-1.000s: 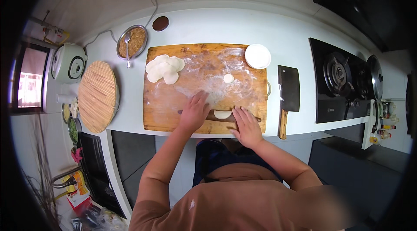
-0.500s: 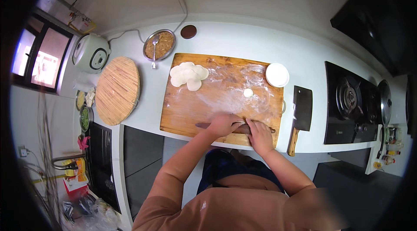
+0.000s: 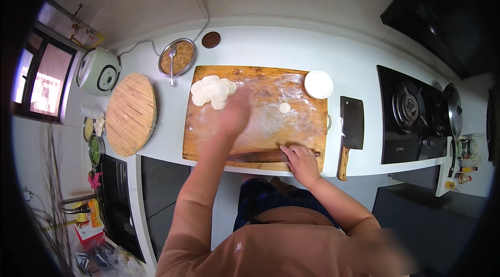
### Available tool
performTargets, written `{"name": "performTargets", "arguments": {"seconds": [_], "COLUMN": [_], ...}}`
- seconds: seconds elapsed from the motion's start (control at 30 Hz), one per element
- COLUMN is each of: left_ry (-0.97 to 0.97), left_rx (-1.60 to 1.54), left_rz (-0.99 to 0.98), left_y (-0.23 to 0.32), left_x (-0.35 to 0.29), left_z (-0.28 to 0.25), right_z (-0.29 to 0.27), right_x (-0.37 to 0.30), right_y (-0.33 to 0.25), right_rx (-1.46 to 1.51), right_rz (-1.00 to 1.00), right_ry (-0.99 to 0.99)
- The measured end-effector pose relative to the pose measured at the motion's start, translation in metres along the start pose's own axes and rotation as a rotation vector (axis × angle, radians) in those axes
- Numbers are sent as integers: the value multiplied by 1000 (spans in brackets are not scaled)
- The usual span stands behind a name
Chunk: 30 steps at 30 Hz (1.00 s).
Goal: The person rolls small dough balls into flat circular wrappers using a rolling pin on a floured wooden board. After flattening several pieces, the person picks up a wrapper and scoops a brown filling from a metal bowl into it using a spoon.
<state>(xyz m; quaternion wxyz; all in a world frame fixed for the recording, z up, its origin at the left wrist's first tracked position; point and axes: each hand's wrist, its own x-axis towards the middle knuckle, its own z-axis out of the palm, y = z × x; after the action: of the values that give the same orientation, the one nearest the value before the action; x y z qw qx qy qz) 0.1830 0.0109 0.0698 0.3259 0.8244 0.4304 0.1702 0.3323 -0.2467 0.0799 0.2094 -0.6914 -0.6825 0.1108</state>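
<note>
A floured wooden cutting board lies in front of me. My left hand, smeared by motion, hovers over its left part, just beside a pile of thin round dough wrappers. What its fingers do, or whether they hold anything, cannot be made out. Near the board's front edge, my right hand grips the right part of a dark wooden rolling pin. One small round piece of dough rests on the flour at centre right. At the upper right corner stands a white bowl with white contents.
Right of the board lies a cleaver, then a gas stove. Behind on the left are a metal dish of filling with a spoon, and a brown lid. A round slatted tray and a rice cooker stand farther left.
My left hand has left the rolling pin and moved up and left to the wrapper pile. My right hand stays on the pin. The whole view has shifted slightly.
</note>
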Motion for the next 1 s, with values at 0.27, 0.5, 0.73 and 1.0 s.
{"name": "performTargets", "arguments": {"seconds": [0.27,0.5,0.73,1.0], "left_ry": [-454,-524,-202,-16], "left_rx": [352,44,359,398], "left_rz": [434,453,305,271], "left_y": [34,20,16,5], "left_x": [-14,-61,-105,-46], "left_z": [83,41,36,61], "right_z": [-10,-13,-12,3], "right_x": [-15,-25,8,70], "right_y": [15,38,50,75], "right_rx": [-36,-20,-6,-200], "right_rz": [24,97,116,149], "right_ry": [-6,6,37,64]}}
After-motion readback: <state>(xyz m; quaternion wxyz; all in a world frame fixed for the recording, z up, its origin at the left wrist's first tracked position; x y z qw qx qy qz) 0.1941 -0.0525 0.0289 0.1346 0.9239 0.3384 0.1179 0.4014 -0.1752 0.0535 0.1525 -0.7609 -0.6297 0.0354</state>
